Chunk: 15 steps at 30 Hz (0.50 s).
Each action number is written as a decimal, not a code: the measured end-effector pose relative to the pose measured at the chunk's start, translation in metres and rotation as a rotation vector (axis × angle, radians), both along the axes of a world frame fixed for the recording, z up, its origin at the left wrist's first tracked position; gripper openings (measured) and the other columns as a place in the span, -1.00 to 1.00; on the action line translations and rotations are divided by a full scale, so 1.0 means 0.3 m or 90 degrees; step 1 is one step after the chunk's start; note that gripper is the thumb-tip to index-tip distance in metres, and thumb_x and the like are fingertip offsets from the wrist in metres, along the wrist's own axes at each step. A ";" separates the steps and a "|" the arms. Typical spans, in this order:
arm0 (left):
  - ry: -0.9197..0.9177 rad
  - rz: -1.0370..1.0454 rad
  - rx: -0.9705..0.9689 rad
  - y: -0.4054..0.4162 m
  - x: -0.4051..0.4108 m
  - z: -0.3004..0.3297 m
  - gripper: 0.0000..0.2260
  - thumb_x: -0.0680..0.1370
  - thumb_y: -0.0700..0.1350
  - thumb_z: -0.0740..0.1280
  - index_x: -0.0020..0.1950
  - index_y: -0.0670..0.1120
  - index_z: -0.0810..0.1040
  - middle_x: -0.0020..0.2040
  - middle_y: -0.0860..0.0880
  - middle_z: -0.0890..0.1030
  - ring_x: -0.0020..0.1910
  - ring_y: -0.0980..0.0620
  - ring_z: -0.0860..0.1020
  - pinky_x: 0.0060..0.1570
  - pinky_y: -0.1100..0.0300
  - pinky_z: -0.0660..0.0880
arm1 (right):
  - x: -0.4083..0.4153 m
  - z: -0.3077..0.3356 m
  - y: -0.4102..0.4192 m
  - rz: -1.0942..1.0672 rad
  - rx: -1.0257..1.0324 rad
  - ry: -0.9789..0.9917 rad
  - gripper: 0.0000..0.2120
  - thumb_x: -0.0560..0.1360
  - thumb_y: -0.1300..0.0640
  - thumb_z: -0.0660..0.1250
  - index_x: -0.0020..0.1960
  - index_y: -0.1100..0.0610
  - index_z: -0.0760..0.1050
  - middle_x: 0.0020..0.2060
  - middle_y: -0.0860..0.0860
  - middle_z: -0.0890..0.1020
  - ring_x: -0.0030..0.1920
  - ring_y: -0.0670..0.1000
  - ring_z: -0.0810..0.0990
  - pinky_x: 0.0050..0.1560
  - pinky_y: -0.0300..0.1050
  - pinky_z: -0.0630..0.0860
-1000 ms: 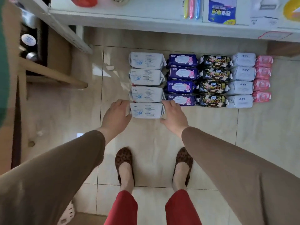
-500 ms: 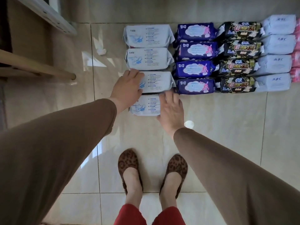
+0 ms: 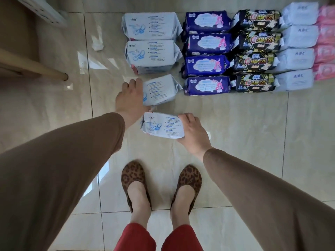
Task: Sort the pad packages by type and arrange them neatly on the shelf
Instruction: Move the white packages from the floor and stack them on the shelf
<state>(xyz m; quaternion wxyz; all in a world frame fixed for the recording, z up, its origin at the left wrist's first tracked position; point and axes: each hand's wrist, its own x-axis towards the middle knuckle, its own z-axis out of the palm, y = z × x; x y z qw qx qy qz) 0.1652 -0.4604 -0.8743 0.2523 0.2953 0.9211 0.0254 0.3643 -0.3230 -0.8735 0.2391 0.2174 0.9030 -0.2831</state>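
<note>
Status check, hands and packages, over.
Left hand grips third light-blue package. Right hand holds nearest light-blue package. Nothing obstructing.

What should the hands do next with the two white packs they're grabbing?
Probably lift both. The right hand grips the nearest white pack; the left hand holds the next white pack. Both packs are the same type.

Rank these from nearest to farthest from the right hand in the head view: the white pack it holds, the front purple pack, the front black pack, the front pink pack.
1. White pack: in the grip of the right hand.
2. Front purple pack: just beyond, slightly right.
3. Front black pack: further right in that row.
4. Front pink pack: at the far right edge.
</note>
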 end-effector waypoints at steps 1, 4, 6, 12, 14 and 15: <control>-0.011 0.011 0.011 -0.020 0.006 0.028 -0.28 0.31 0.10 0.57 0.29 -0.19 0.32 0.16 -0.19 0.44 0.14 -0.22 0.39 -0.07 -0.10 0.49 | 0.019 0.025 0.006 -0.007 -0.015 -0.005 -0.46 0.41 0.14 0.48 0.33 0.08 0.37 0.22 0.04 0.40 0.19 0.10 0.40 -0.11 0.00 0.54; -0.029 0.036 0.025 -0.099 0.006 0.173 -0.33 0.32 0.04 0.55 0.28 -0.16 0.34 0.14 -0.18 0.43 0.13 -0.21 0.37 -0.04 -0.10 0.47 | 0.084 0.167 0.029 -0.042 -0.051 -0.005 -0.43 0.36 0.12 0.50 0.31 0.08 0.38 0.21 0.03 0.41 0.13 0.10 0.41 -0.07 -0.03 0.48; -0.038 0.058 0.033 -0.149 0.007 0.317 -0.34 0.32 0.05 0.55 0.29 -0.14 0.35 0.13 -0.16 0.43 0.13 -0.21 0.37 -0.06 -0.04 0.44 | 0.117 0.313 0.057 -0.053 -0.057 -0.012 -0.38 0.34 0.10 0.53 0.34 0.06 0.38 0.22 0.01 0.40 0.13 0.09 0.42 -0.01 -0.03 0.47; -0.016 0.069 0.069 -0.196 -0.054 0.951 -0.32 0.27 0.13 0.56 0.25 -0.15 0.41 0.07 -0.15 0.48 0.03 -0.20 0.42 -0.12 0.02 0.36 | 0.062 0.960 0.190 -0.040 -0.072 -0.036 -0.27 0.30 -0.07 0.56 0.38 -0.01 0.32 0.25 -0.04 0.38 0.21 0.04 0.41 0.08 -0.02 0.47; -0.003 0.059 0.088 -0.188 -0.093 1.215 -0.26 0.26 0.19 0.56 0.30 -0.13 0.40 0.08 -0.15 0.47 0.02 -0.21 0.42 -0.02 -0.03 0.41 | 0.010 1.231 0.242 -0.041 -0.072 -0.028 -0.22 0.27 -0.09 0.58 0.39 -0.03 0.30 0.25 -0.06 0.37 0.22 0.00 0.41 0.05 -0.05 0.45; -0.002 0.054 0.104 -0.185 -0.115 1.354 -0.23 0.25 0.22 0.55 0.33 -0.10 0.38 0.09 -0.13 0.45 0.04 -0.20 0.42 0.04 -0.05 0.43 | -0.019 1.373 0.264 -0.040 -0.070 -0.021 -0.19 0.26 -0.12 0.58 0.40 -0.05 0.29 0.25 -0.09 0.37 0.20 -0.03 0.41 0.01 -0.07 0.43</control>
